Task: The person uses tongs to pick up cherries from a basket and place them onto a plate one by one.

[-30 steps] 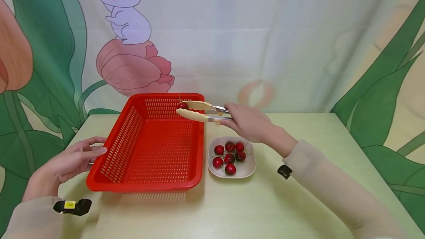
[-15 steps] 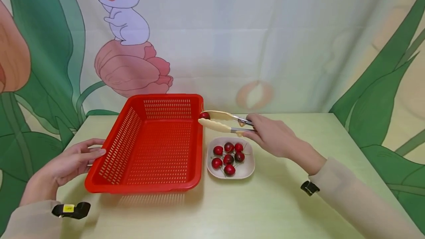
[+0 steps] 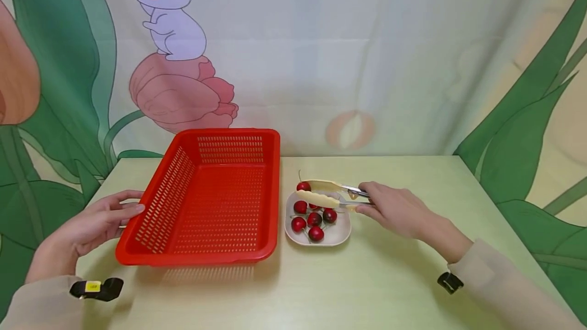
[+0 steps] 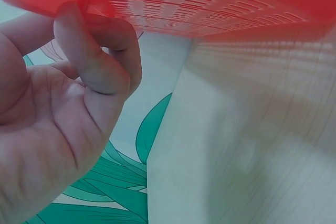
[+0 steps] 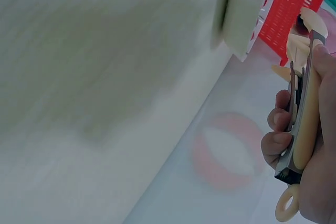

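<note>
My left hand (image 3: 103, 220) pinches the left rim of a red perforated plastic basket (image 3: 197, 258); the left wrist view shows thumb and fingers at its edge. My right hand (image 3: 399, 208) grips a pair of tongs (image 3: 321, 198) with cream scalloped tips and metal arms. Between the tips sits one dark red cherry (image 3: 303, 186) with its stem pointing up, over the back edge of a pale shallow dish (image 3: 337, 238). Several more cherries (image 3: 316, 234) lie in that dish, some partly hidden behind the tongs. No fruit shows inside the basket.
Dish and basket stand side by side on a pale green-yellow table (image 3: 390, 279). A printed cloth curtain (image 3: 293, 65) with a rabbit and flowers hangs right behind the table's back edge. Black straps (image 3: 96, 288) are on both wrists.
The right hand has carried the tongs and cherry rightward and down, from over the basket's back right corner to over the dish. The left hand keeps its hold on the basket.
</note>
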A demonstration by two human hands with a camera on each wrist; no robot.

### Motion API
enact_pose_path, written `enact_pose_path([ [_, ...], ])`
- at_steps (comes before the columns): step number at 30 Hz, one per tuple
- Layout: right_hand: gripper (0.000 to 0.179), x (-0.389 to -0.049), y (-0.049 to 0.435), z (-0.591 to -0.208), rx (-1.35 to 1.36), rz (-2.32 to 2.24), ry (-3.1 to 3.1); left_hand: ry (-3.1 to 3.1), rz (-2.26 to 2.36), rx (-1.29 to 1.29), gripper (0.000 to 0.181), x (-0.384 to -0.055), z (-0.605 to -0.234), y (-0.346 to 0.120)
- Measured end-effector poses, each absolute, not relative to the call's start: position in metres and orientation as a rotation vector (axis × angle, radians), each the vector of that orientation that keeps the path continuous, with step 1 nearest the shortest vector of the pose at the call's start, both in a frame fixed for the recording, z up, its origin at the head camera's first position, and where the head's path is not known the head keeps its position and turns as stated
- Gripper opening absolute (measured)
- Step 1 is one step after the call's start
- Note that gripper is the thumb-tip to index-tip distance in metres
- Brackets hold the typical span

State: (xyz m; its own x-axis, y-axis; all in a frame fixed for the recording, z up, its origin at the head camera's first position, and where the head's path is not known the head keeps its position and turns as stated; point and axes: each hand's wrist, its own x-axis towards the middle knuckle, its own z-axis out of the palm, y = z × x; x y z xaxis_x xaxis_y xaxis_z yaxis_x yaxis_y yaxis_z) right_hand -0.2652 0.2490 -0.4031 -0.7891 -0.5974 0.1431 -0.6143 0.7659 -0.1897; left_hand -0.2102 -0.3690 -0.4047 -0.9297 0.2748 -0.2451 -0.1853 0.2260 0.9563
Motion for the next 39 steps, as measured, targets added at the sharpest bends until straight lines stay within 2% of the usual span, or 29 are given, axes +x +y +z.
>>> enact_pose_path([
  [17,0.064,-0.256,0.266,-0.425,0.917,0.519,-2.932,2.138,1.753,0.127,0.03,-0.21,-0.405,-0.369],
  [21,0.067,-0.257,0.268,-0.426,0.85,0.569,-2.935,2.177,1.732,0.108,0.037,-0.209,-0.405,-0.367],
  [28,0.064,-0.262,0.274,-0.43,0.734,0.679,-2.925,2.264,1.655,0.09,0.059,-0.208,-0.403,-0.363],
  [39,0.061,-0.262,0.28,-0.438,0.456,0.771,-2.89,2.299,1.635,0.091,0.06,-0.206,-0.4,-0.361],
])
